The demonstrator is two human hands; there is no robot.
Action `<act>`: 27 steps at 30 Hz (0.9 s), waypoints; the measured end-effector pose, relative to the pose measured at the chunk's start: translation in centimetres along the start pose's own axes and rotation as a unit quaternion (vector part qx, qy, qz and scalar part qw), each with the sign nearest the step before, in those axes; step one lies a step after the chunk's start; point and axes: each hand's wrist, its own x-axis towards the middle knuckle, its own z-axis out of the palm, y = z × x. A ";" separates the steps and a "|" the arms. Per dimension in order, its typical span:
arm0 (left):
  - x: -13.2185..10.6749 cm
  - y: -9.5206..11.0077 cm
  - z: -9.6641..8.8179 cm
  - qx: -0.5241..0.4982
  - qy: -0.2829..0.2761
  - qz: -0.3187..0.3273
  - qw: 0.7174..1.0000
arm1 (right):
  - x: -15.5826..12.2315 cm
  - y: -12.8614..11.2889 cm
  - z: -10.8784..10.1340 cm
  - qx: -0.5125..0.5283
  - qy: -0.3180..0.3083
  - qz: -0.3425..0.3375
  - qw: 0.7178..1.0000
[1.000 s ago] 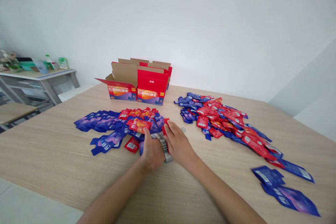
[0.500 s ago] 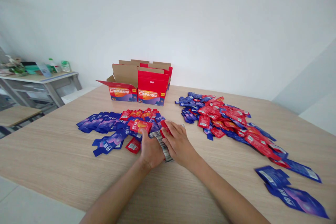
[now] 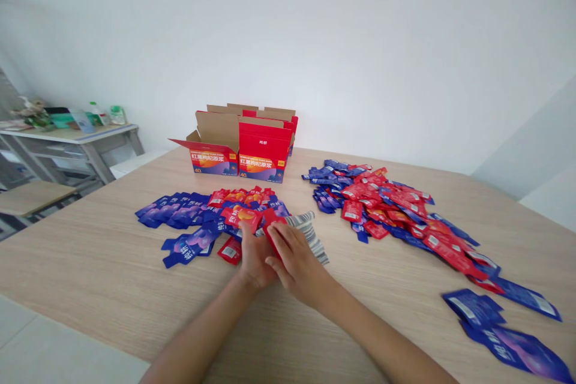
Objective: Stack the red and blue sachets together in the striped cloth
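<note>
My left hand (image 3: 252,258) and my right hand (image 3: 296,261) meet at the middle of the wooden table (image 3: 90,264), closed together on a bundle of sachets (image 3: 310,231) whose silver backs fan out to the right. A red sachet (image 3: 271,223) sticks up between the fingers. Just beyond lies a spread of blue and red sachets (image 3: 202,216). A bigger mixed pile of sachets (image 3: 387,204) lies to the right.
Two open red cardboard boxes (image 3: 245,144) stand at the table's far side by the white wall. Loose blue sachets (image 3: 499,327) lie near the right front edge. A grey side table (image 3: 76,138) with bottles stands at the left.
The bundle between my hands has tipped and fanned out to the right, showing silver backs. My hands shifted slightly together; the view drifted a little.
</note>
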 end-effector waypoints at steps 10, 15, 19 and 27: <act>-0.6 -1.2 0.2 -0.014 -0.055 -0.040 0.998 | -0.6 -0.5 0.9 0.130 0.107 0.086 0.982; -0.5 -1.7 0.7 0.002 -0.047 -0.047 0.998 | 0.1 0.5 0.0 0.198 0.058 0.140 0.968; -0.5 0.0 1.4 0.019 0.025 0.034 0.999 | 0.3 -0.1 -1.1 0.220 -0.007 0.105 0.970; -0.8 -0.3 1.3 0.024 0.003 0.002 1.000 | 0.3 -1.7 -2.2 0.069 -0.024 0.090 0.993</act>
